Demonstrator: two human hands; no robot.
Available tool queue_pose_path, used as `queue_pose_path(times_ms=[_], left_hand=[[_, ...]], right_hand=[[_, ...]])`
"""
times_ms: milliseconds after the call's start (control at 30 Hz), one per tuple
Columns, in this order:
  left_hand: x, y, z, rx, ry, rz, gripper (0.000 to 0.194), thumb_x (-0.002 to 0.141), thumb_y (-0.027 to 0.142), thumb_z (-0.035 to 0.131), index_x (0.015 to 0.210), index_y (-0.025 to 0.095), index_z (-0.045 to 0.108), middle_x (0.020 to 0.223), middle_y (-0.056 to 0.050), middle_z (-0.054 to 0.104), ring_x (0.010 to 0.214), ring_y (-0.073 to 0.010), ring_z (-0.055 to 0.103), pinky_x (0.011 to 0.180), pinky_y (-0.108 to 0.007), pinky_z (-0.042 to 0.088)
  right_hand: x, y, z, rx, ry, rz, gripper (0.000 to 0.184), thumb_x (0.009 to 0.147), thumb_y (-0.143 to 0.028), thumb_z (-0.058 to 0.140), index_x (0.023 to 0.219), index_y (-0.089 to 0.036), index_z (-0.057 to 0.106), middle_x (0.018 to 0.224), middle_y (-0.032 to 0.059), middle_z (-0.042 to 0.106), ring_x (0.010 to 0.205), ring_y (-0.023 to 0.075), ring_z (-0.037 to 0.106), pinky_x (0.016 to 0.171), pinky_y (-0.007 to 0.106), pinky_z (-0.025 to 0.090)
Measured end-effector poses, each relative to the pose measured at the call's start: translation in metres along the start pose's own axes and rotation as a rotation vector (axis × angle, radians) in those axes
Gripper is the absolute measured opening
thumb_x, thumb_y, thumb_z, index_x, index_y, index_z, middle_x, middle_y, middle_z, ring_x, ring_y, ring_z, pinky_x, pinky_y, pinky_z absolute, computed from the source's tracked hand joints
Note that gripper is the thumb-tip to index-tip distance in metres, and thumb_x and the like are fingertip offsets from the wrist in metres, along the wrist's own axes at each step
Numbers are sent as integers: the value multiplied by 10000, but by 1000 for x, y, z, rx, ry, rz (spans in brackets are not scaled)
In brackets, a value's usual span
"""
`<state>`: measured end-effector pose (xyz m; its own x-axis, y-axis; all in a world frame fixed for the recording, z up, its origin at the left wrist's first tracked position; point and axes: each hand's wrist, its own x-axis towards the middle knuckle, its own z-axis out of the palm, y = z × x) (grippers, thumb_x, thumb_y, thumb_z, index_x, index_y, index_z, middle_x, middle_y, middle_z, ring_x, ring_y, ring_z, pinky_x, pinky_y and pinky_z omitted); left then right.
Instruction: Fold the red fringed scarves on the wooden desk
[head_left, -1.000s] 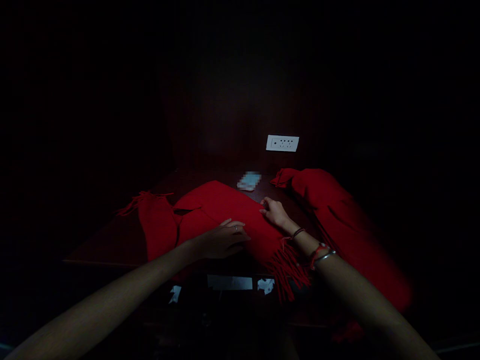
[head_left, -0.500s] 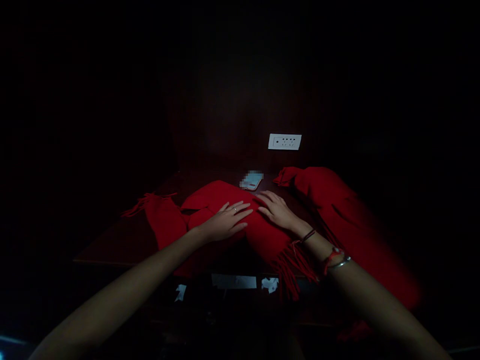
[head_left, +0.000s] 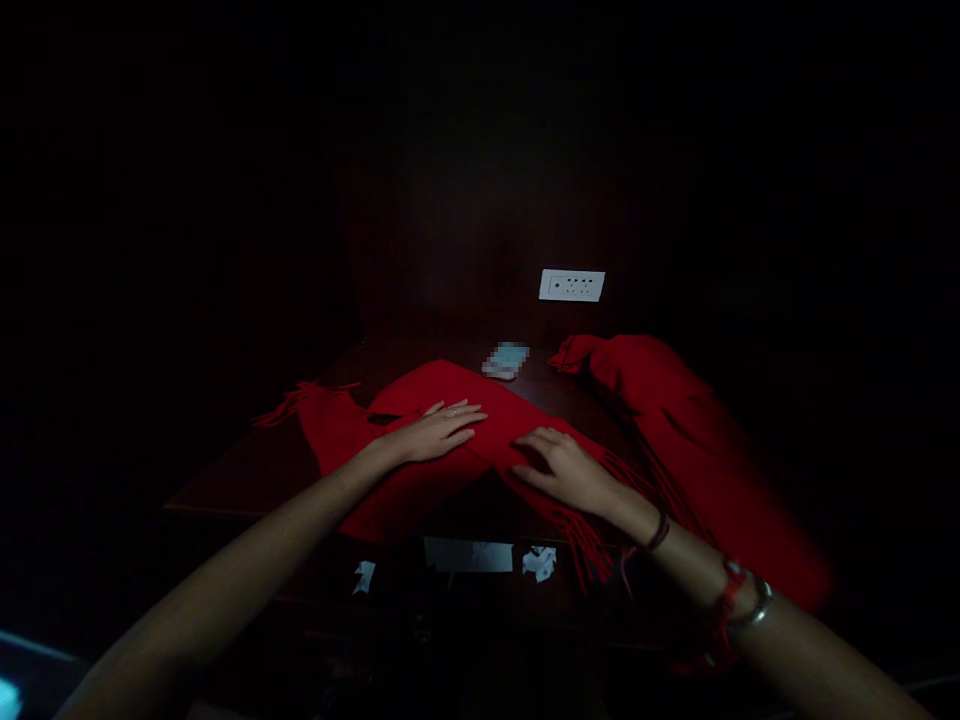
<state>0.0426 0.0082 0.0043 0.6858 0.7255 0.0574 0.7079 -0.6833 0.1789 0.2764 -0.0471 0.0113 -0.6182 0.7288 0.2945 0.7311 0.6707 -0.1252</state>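
Note:
A red fringed scarf (head_left: 457,385) lies folded in an arch across the dark table (head_left: 225,480), its tasselled ends to the left and the front right. My left hand (head_left: 439,432) rests flat on the middle of it, fingers spread, a ring on one finger. Over the scarf's right part is my right hand (head_left: 562,470), its fingers apart and slightly bent, with nothing held in them. Dim light hides the scarf's lower folds.
Another red fringed cloth (head_left: 675,400) lies along the right side. A phone-like flat object (head_left: 506,360), partly blurred, is behind the scarf. A socket panel (head_left: 571,285) is on the back wall. Pale paper pieces (head_left: 469,555) show below the table's front edge.
My right hand has moved down and to the right along the scarf, whose right part now lies more spread out. The left hand has shifted slightly left.

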Motion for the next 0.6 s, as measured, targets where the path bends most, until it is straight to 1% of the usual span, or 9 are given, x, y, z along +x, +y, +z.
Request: queue_pose_path(times_ms=[67, 133, 233, 333, 400, 433, 500, 567, 600], left_hand=[[9, -9, 5, 47, 12, -76, 463, 855, 456, 192, 1294, 310, 171, 1373, -1, 139, 1246, -210, 70, 978, -433, 94], [16, -17, 12, 87, -7, -115, 480, 842, 480, 212, 1293, 326, 160, 1377, 2, 108, 1244, -246, 42, 965, -461, 93], [21, -24, 20, 124, 1, -126, 468, 835, 488, 224, 1282, 354, 181, 1374, 14, 130, 1240, -265, 49, 959, -468, 96], [19, -28, 21, 123, 2, -129, 466, 829, 492, 234, 1276, 359, 204, 1373, 13, 134, 1234, -284, 68, 957, -467, 110], [19, -32, 19, 113, 4, -136, 462, 821, 487, 264, 1264, 359, 240, 1370, 14, 154, 1230, -291, 93, 955, -470, 119], [19, -34, 18, 107, 26, -151, 460, 818, 475, 288, 1259, 346, 263, 1362, 9, 181, 1225, -285, 123, 958, -460, 130], [22, -39, 13, 101, 149, -256, 445, 818, 415, 323, 1241, 276, 327, 1321, -29, 276, 1193, -253, 235, 965, -407, 176], [25, -44, 7, 87, 300, -466, 421, 814, 356, 349, 1193, 177, 399, 1219, -88, 405, 1103, -221, 375, 933, -342, 264], [27, -46, 3, 71, 337, -578, 404, 806, 341, 370, 1152, 143, 436, 1148, -108, 466, 1044, -214, 432, 895, -320, 313]], right_hand=[[-6, -18, 8, -34, -44, -51, 360, 781, -359, 430, 1084, -176, 492, 986, 82, 547, 933, 185, 484, 824, 326, 366], [-7, -24, 18, -82, -77, -55, 270, 786, -238, 428, 1023, -162, 532, 940, 84, 566, 904, 177, 503, 800, 311, 384], [-7, -17, 26, -65, -85, -74, 288, 785, -101, 365, 1010, -131, 542, 970, 94, 580, 923, 155, 519, 819, 280, 391], [-13, -8, 23, 18, -80, -141, 338, 787, -82, 338, 1071, -125, 517, 1076, 90, 553, 1005, 146, 492, 895, 282, 354], [-18, -5, 18, 63, -80, -170, 344, 794, -98, 327, 1078, -141, 519, 1101, 78, 544, 1026, 143, 481, 915, 294, 341], [-20, -4, 15, 81, -77, -180, 342, 800, -110, 323, 1075, -152, 521, 1101, 70, 546, 1027, 139, 479, 916, 297, 342], [-23, -5, 11, 93, -63, -189, 325, 806, -147, 340, 1079, -163, 515, 1094, 63, 548, 1037, 141, 466, 911, 302, 346], [-23, -6, 8, 51, -43, -157, 307, 799, -184, 380, 1075, -154, 510, 1064, 75, 556, 1027, 155, 464, 888, 306, 360], [-22, -6, 8, 9, -42, -130, 294, 793, -187, 393, 1058, -147, 517, 1036, 85, 564, 1004, 162, 475, 867, 306, 372]])
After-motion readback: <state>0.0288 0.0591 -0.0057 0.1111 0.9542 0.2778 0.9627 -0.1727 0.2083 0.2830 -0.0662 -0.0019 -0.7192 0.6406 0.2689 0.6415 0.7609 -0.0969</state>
